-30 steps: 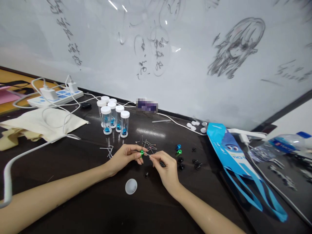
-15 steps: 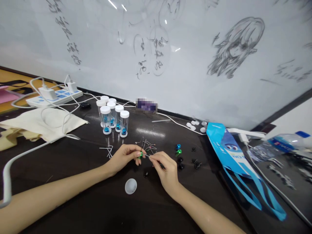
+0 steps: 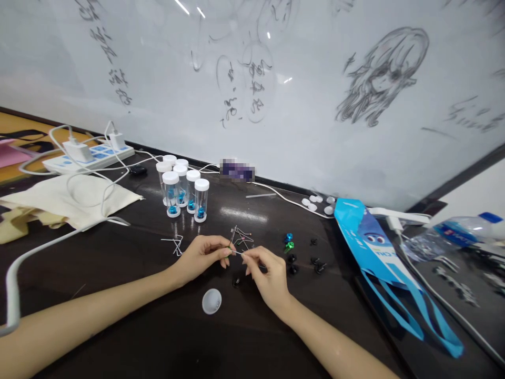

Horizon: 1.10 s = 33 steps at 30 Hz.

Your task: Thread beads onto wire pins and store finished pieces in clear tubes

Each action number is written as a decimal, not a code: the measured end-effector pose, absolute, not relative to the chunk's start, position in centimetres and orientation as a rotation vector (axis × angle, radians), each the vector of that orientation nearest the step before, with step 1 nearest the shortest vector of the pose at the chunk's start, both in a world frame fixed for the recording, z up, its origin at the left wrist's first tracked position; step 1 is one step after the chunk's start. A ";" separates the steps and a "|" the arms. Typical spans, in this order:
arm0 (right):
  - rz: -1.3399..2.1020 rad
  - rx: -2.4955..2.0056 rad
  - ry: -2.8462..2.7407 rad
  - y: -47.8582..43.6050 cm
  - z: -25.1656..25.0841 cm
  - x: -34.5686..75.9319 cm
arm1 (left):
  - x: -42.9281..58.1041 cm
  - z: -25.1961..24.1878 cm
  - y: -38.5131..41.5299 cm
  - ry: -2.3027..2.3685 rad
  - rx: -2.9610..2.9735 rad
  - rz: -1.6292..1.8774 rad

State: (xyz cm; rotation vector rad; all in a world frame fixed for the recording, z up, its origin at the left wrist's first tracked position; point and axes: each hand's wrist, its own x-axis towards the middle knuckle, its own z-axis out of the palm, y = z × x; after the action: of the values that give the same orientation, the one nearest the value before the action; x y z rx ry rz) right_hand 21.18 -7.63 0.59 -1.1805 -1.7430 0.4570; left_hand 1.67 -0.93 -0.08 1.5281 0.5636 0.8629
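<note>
My left hand [image 3: 204, 255] is closed in a pinch on a small green metal part [image 3: 229, 248], most of it hidden by the fingers. Between thumb and fingers, my right hand [image 3: 270, 275] grips a thin silver metal rod [image 3: 237, 252], whose far end meets the green part. Just behind the hands lies a loose heap of bent thin wires [image 3: 243, 238]. A small black part [image 3: 236, 282] rests in front of them, near a little white cup [image 3: 212, 301]. L-shaped hex keys [image 3: 177, 245] lie left of my left hand.
Several clear tubes with white caps [image 3: 171, 196] stand at back left, blue parts inside. Right of my hands are blue [image 3: 289, 237], green [image 3: 289, 246] and black parts [image 3: 292, 258]. A blue bag [image 3: 366, 237], a cloth pouch [image 3: 74, 197] and a power strip [image 3: 98, 156] flank the area.
The green part has turned or sunk into my left fingers, so less of it shows. Both hands stay in nearly the same place, the rod still between them.
</note>
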 end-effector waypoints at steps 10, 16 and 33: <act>0.590 -1.171 -1.725 -7.3 0.0 21.2 | 1.9 0.2 -1.2 0.639 1.644 0.857; 0.514 -1.148 -1.698 -7.2 0.3 21.2 | 1.8 0.0 -0.8 0.656 1.556 0.889; 0.626 -1.157 -1.634 -7.3 0.3 21.2 | 1.8 0.0 -0.9 0.695 1.493 0.922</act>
State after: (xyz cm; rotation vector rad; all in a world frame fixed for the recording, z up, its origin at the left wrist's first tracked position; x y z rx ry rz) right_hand 21.22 -7.29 0.32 -1.1570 -1.6344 0.6261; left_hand 1.79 -0.92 -0.03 1.4930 0.6952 0.9223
